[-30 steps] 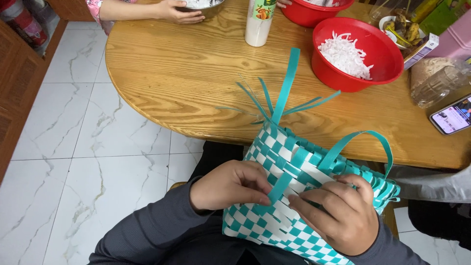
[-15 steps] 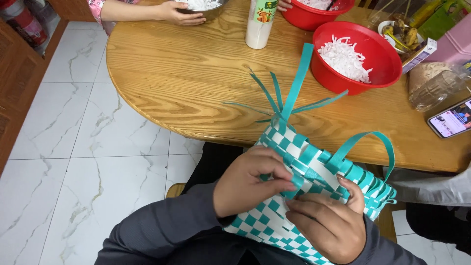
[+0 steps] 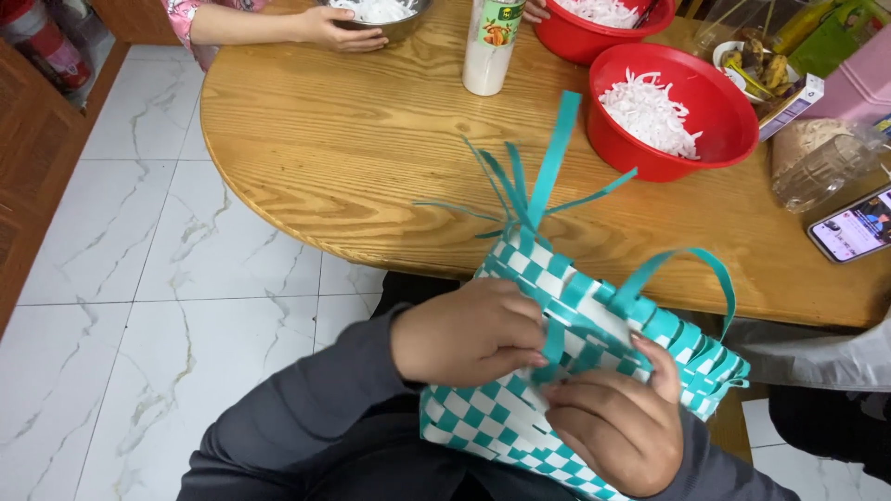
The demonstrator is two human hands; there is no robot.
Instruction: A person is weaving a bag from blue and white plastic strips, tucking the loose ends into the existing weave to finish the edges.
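Both hands, left hand (image 3: pixel 469 334) and right hand (image 3: pixel 617 422), pinch teal strips on the woven basket (image 3: pixel 557 371) at the tabletop (image 3: pixel 371 158) near edge; a loosened grip likely lets the weave spring apart.

We've tipped the woven basket (image 3: pixel 575 371) more upright, its loose strips (image 3: pixel 534 190) now reaching farther over the counter (image 3: pixel 353 158), and our left hand (image 3: pixel 469 334) slid onto its side.

counter (image 3: pixel 353 158): round, wooden
red bowl (image 3: pixel 715 148): white shreds inside
second red bowl (image 3: pixel 566 37): behind it
white bottle (image 3: pixel 487 46): upright
phone (image 3: pixel 854 227): screen lit
floor (image 3: pixel 139 278): white marble tiles
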